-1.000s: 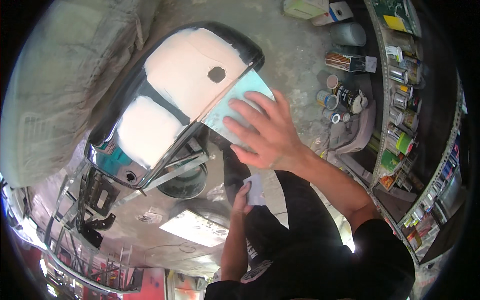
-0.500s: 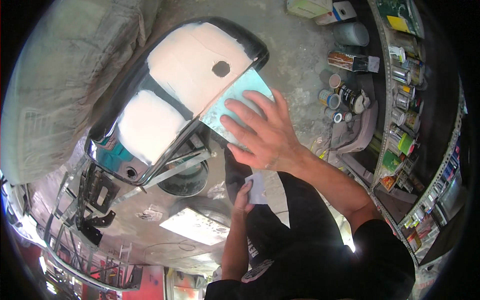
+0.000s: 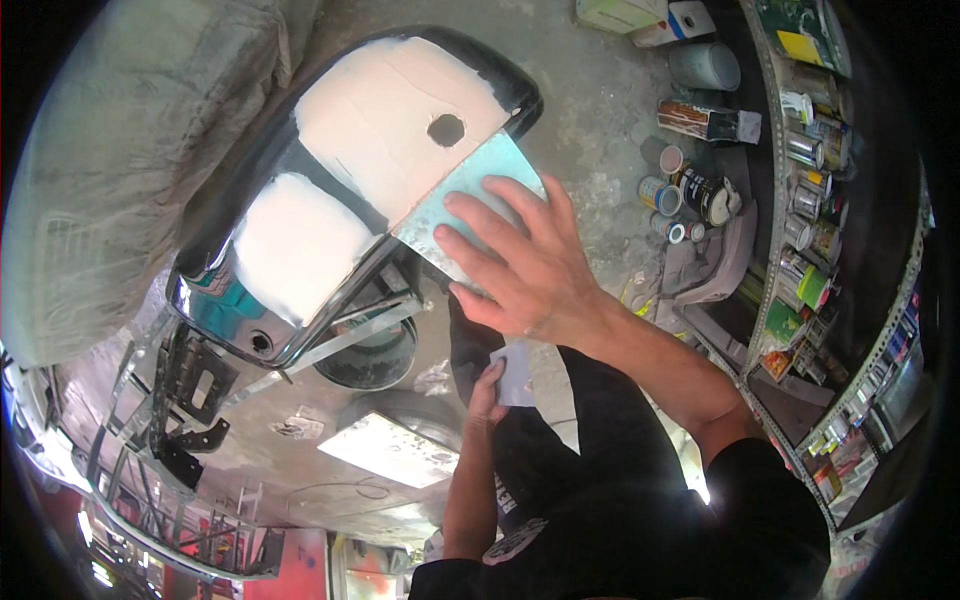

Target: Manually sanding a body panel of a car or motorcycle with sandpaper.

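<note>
Basically, a black panel (image 3: 342, 186) with pale patches lies left and far, its right edge meeting a pale blue sheet (image 3: 487, 158). Right hand (image 3: 525, 258), well apart from the left, holds that sheet with fingers splayed over its top; can't tell how the thumb grips. Left hand (image 3: 485, 395), lower and nearer, is closed on a small pale plate (image 3: 516, 378), thumb on its face.
</note>
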Demonstrator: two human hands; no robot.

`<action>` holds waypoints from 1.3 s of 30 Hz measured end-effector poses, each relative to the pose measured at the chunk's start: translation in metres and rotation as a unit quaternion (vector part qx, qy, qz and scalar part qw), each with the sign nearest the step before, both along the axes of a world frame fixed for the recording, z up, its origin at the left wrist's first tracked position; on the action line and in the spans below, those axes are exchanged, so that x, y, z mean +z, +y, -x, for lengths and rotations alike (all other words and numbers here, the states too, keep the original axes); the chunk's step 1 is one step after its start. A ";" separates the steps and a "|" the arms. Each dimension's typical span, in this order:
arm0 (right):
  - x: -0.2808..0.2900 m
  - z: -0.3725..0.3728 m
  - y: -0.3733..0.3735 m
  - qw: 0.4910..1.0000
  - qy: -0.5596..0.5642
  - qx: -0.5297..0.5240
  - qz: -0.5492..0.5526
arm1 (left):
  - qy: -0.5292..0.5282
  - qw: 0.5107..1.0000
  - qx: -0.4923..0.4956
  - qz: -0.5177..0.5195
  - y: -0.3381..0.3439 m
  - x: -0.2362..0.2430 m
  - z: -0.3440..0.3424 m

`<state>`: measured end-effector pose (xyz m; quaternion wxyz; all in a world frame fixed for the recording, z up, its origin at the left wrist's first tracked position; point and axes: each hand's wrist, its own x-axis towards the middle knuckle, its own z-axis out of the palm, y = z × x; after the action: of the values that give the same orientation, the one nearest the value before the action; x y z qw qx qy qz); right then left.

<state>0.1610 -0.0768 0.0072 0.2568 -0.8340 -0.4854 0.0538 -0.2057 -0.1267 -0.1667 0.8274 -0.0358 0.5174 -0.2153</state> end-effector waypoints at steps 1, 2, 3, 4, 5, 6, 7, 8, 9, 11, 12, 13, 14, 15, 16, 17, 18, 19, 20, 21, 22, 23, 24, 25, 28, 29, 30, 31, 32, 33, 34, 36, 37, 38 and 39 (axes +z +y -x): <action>0.002 0.000 0.001 1.000 0.005 -0.003 0.006 | -0.001 1.000 -0.003 -0.005 0.000 -0.001 0.001; 0.007 0.000 0.002 1.000 0.005 -0.003 0.005 | -0.001 1.000 -0.004 -0.005 0.001 -0.001 0.002; 0.012 -0.001 0.003 1.000 0.018 -0.001 0.021 | -0.001 1.000 -0.004 -0.007 0.001 -0.002 0.003; 0.016 -0.001 0.002 0.999 0.029 0.000 0.039 | -0.002 1.000 -0.006 -0.007 0.002 -0.001 0.000; 0.017 0.000 -0.002 0.999 0.028 -0.002 0.040 | -0.004 1.000 -0.008 -0.006 0.002 0.001 -0.002; 0.018 0.002 -0.008 0.997 0.049 -0.004 0.065 | -0.002 1.000 -0.006 -0.015 0.002 0.004 -0.003; 0.019 0.003 -0.014 0.994 0.070 -0.005 0.088 | -0.001 1.000 -0.005 -0.024 0.002 0.005 -0.003; 0.017 0.005 -0.021 0.994 0.068 -0.007 0.088 | -0.003 1.000 -0.006 -0.025 0.002 0.005 -0.004; 0.012 0.008 -0.028 0.996 0.065 -0.008 0.068 | -0.001 1.000 -0.008 -0.018 0.003 0.004 -0.005; 0.001 0.011 -0.039 0.997 0.061 -0.012 0.049 | 0.001 1.000 -0.014 -0.010 0.004 0.006 -0.008; -0.005 0.011 -0.042 0.998 0.048 -0.022 0.029 | 0.007 1.000 -0.006 -0.012 0.004 0.008 -0.009; -0.010 0.010 -0.045 0.999 0.036 -0.032 0.009 | 0.013 1.000 0.001 -0.014 0.005 0.009 -0.010; -0.015 0.007 -0.046 0.999 0.035 -0.035 0.009 | 0.013 1.000 -0.003 -0.013 0.005 0.009 -0.011; -0.021 0.004 -0.047 0.999 0.019 -0.034 -0.010 | 0.016 1.000 -0.009 -0.010 0.005 0.010 -0.013; -0.026 0.001 -0.046 0.999 0.005 -0.032 -0.031 | 0.022 1.000 -0.014 -0.009 0.004 0.010 -0.011; -0.029 -0.001 -0.045 0.999 0.006 -0.035 -0.033 | 0.022 1.000 -0.016 -0.011 0.004 0.009 -0.009; -0.032 -0.003 -0.044 0.999 0.001 -0.032 -0.042 | 0.016 1.000 -0.014 -0.007 0.004 0.007 -0.008; -0.035 -0.005 -0.043 0.998 -0.004 -0.030 -0.050 | 0.010 1.000 -0.013 -0.003 0.004 0.007 -0.007; -0.039 -0.005 -0.043 0.998 -0.003 -0.032 -0.051 | 0.011 1.000 -0.015 -0.005 0.003 0.006 -0.007; -0.043 -0.005 -0.043 0.997 -0.006 -0.035 -0.065 | 0.006 1.000 -0.011 -0.003 0.002 0.006 -0.007; -0.047 -0.005 -0.042 0.996 -0.009 -0.037 -0.078 | 0.003 1.000 -0.007 -0.001 0.002 0.005 -0.007; -0.048 -0.006 -0.041 0.996 -0.008 -0.038 -0.079 | 0.004 1.000 -0.009 -0.002 0.002 0.005 -0.006; -0.049 -0.006 -0.039 0.996 -0.010 -0.039 -0.080 | 0.005 1.000 -0.011 0.002 0.001 0.005 -0.006; -0.049 -0.006 -0.037 0.996 -0.012 -0.040 -0.081 | 0.006 1.000 -0.014 0.005 0.001 0.005 -0.007; -0.050 -0.007 -0.034 0.996 -0.013 -0.040 -0.078 | 0.013 1.000 -0.004 0.000 0.000 0.006 -0.008; -0.050 -0.006 -0.033 0.996 -0.013 -0.040 -0.079 | 0.013 1.000 -0.004 -0.001 -0.001 0.005 -0.008; -0.050 -0.006 -0.033 0.996 -0.014 -0.040 -0.075 | 0.015 1.000 -0.005 -0.002 -0.002 0.005 -0.007; -0.051 -0.005 -0.033 0.997 -0.016 -0.041 -0.071 | 0.016 1.000 -0.006 -0.002 -0.002 0.004 -0.007; -0.054 -0.003 -0.036 0.996 -0.016 -0.041 -0.071 | 0.016 1.000 -0.007 -0.002 -0.002 0.004 -0.007; -0.057 -0.001 -0.041 0.997 -0.002 -0.036 -0.062 | 0.018 1.000 -0.008 -0.003 -0.002 0.004 -0.007; -0.058 0.000 -0.046 0.998 0.013 -0.030 -0.052 | 0.019 1.000 -0.009 -0.004 -0.003 0.004 -0.008; -0.055 0.002 -0.053 0.998 0.024 -0.028 -0.048 | 0.016 1.000 -0.008 0.001 -0.001 0.005 -0.010; -0.053 0.002 -0.054 0.998 0.037 -0.026 -0.044 | 0.014 1.000 -0.007 0.005 -0.002 0.006 -0.009; -0.050 0.001 -0.053 0.998 0.037 -0.026 -0.044 | 0.014 1.000 -0.007 0.005 -0.002 0.005 -0.008; -0.046 -0.002 -0.051 0.998 0.027 -0.029 -0.054 | 0.017 1.000 -0.007 0.001 -0.002 0.005 -0.008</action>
<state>0.1630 -0.1281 -0.0388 0.3161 -0.8308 -0.4562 0.0421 -0.1978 -0.1292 -0.1620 0.8168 -0.0373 0.5316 -0.2211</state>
